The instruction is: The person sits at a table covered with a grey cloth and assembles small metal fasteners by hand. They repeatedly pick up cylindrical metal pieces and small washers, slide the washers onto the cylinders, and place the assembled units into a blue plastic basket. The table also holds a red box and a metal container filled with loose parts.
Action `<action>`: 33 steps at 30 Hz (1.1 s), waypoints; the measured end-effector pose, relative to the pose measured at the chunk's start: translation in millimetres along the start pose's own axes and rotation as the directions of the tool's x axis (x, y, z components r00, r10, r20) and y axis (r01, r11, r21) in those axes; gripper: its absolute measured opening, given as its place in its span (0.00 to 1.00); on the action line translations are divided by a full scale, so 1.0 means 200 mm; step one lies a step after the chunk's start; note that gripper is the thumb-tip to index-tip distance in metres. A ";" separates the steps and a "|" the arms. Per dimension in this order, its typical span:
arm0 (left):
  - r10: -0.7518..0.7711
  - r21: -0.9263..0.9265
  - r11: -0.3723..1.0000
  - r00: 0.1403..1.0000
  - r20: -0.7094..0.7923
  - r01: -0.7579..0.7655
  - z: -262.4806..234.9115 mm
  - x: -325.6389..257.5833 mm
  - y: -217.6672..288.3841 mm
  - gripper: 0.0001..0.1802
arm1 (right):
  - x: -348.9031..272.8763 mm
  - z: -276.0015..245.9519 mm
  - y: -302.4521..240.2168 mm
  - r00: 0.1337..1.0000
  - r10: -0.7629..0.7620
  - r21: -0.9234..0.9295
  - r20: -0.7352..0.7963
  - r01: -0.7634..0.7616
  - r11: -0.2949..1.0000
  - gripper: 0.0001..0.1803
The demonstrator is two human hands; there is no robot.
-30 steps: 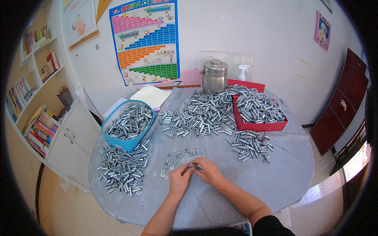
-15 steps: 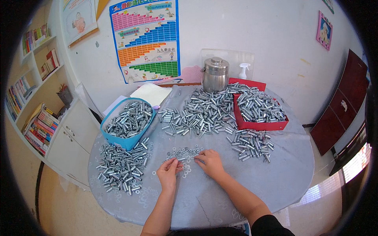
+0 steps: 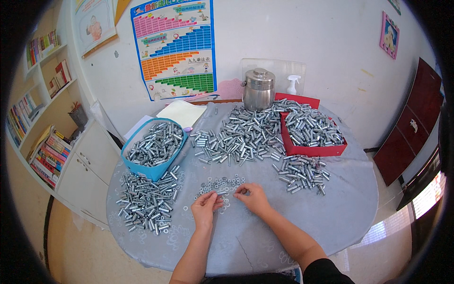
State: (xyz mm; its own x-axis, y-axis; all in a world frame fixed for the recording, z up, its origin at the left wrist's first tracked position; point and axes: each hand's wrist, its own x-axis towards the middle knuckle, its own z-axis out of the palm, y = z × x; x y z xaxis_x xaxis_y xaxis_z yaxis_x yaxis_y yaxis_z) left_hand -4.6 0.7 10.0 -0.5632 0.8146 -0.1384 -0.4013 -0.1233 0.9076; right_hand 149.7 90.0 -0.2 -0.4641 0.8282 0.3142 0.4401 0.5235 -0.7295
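Observation:
In the middle of the table, my left hand [image 3: 205,207] pinches a silver metal bolt [image 3: 222,192] between thumb and fingertips, its free end pointing right. My right hand [image 3: 250,197] is just right of that end, a small gap away. Its thumb and fingertips are closed together; whatever is between them is too small to make out. Just beyond both hands lies a spread of loose small metal rings [image 3: 222,182], which look like washers and nuts. A few more rings lie between my hands.
Left are a blue basket [image 3: 150,171] full of bolts and a bolt pile [image 3: 144,203]. Loose metal sleeves [image 3: 243,137] heap at the back, beside a filled red box [image 3: 316,151]; a smaller pile [image 3: 302,174] lies before it. Behind stand a steel pot [image 3: 259,92] and spray bottle [image 3: 292,85].
My left hand has shifted slightly right with the bolt. The right hand's fingers have curled in more, and its fingertips have come slightly nearer to me.

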 end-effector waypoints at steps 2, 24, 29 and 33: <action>-0.020 -0.007 1.000 1.000 0.015 0.020 0.00 0.00 0.00 0.09 | 0.01 0.01 0.02 0.981 0.177 0.515 0.083 -0.194 0.835 0.10; -0.250 -0.124 0.955 0.957 0.148 0.269 -0.01 -0.01 0.04 0.10 | 0.00 0.01 -0.02 0.963 0.211 0.745 0.168 -0.265 0.613 0.10; -0.298 -0.179 0.930 0.943 0.148 0.322 -0.03 0.01 0.01 0.10 | -0.01 0.01 -0.06 0.997 -0.049 0.375 -0.059 0.068 0.925 0.14; -0.269 -0.275 0.915 0.955 0.130 0.295 -0.07 0.04 -0.01 0.09 | -0.01 0.00 -0.15 0.991 -0.128 0.268 -0.048 0.136 0.954 0.14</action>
State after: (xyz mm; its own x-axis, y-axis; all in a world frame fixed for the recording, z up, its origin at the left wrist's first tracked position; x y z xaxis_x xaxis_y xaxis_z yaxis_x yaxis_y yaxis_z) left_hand -18.7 -1.5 1.4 -0.3362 0.8841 -0.3244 -0.7320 -0.0286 0.6808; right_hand 137.7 71.9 21.0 -0.4796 0.7627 0.4339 0.1502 0.5585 -0.8158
